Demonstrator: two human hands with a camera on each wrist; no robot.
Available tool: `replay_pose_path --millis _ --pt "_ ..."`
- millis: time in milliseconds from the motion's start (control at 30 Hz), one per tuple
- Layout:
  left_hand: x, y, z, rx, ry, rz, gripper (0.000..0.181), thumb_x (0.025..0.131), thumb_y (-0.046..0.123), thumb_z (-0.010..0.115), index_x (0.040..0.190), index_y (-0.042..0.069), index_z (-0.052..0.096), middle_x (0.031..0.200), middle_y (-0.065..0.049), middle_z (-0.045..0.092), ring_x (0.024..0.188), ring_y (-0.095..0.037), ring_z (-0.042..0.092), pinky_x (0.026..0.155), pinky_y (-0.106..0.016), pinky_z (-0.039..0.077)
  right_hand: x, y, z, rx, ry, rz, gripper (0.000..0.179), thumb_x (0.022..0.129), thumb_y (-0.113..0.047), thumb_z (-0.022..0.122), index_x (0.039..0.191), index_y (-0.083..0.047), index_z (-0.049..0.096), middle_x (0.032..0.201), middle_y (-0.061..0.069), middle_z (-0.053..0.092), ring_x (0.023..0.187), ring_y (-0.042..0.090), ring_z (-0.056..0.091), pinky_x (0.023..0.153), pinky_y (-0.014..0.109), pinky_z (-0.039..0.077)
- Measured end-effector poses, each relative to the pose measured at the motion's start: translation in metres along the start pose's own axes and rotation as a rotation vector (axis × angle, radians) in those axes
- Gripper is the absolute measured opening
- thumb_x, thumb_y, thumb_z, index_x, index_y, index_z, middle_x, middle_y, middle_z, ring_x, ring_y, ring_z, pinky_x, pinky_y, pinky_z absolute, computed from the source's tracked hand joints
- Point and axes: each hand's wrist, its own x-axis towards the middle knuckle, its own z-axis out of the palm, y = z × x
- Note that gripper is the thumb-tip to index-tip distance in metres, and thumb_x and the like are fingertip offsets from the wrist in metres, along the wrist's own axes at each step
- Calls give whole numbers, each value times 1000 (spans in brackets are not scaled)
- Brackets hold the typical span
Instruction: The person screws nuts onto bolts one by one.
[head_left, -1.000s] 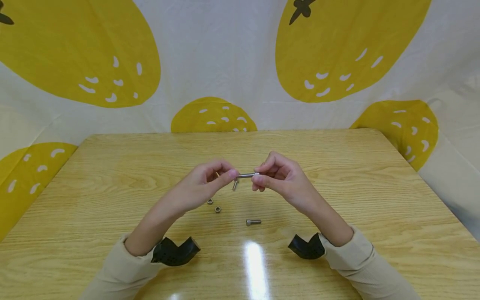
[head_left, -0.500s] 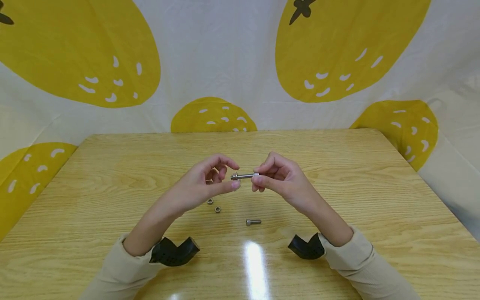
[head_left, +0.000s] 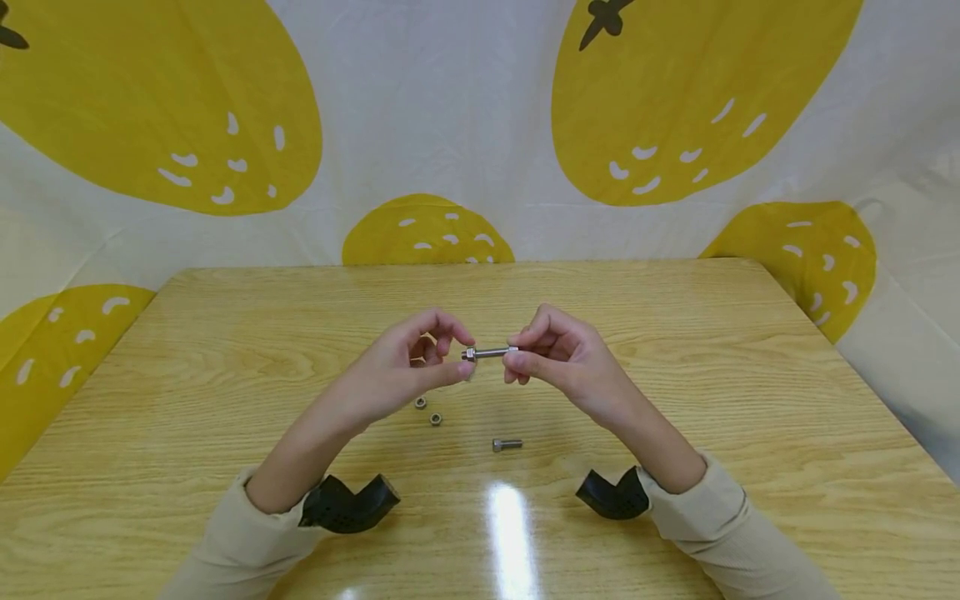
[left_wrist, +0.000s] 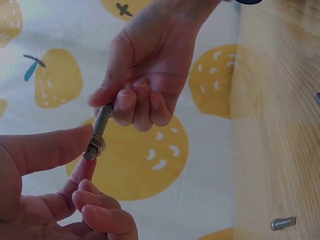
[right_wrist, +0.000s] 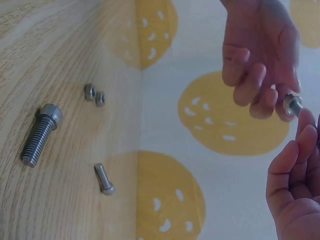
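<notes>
A silver bolt (head_left: pixel 492 352) is held level above the table, a hex nut (head_left: pixel 470 354) sitting on its threads near the free end. My right hand (head_left: pixel 566 354) pinches the bolt at its head end between thumb and forefinger, mostly covering the head. On the other side, my left hand (head_left: pixel 397 358) has thumb and forefinger tips on opposite sides of the nut. In the left wrist view, the bolt tip (left_wrist: pixel 90 154) sticks out past the nut, the left thumb (left_wrist: pixel 60 147) against it. The right wrist view shows the nut (right_wrist: pixel 291 104) at the left fingertips.
Two loose nuts (head_left: pixel 427 411) lie on the wooden table (head_left: pixel 225 375) below the left hand. A socket-head bolt (head_left: pixel 507 445) lies nearer the front. Another bolt (right_wrist: pixel 104 179) shows in the right wrist view. A patterned cloth (head_left: pixel 435 108) hangs behind the table.
My left thumb and forefinger parted, uncovering the nut on the bolt, then closed on the nut again. The right hand stayed in place with the bolt.
</notes>
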Motion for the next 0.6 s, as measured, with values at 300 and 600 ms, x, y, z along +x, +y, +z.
replay_pose_path --millis 300,600 --pt "2 -4 1 113 -37 7 36 97 35 46 104 3 61 96 -9 51 74 -21 42 60 -29 36 0 0 0 -4 -4 -5 10 88 -12 63 90 -10 54 80 -2 65 74 12 64 67 24 52" --pt "0 -1 0 31 -22 -21 27 88 20 64 109 7 54 103 -9 52 81 -23 46 58 -26 40 0 2 1 -2 -6 -2 9 88 -10 63 90 -11 55 80 -2 64 73 12 63 67 24 52"
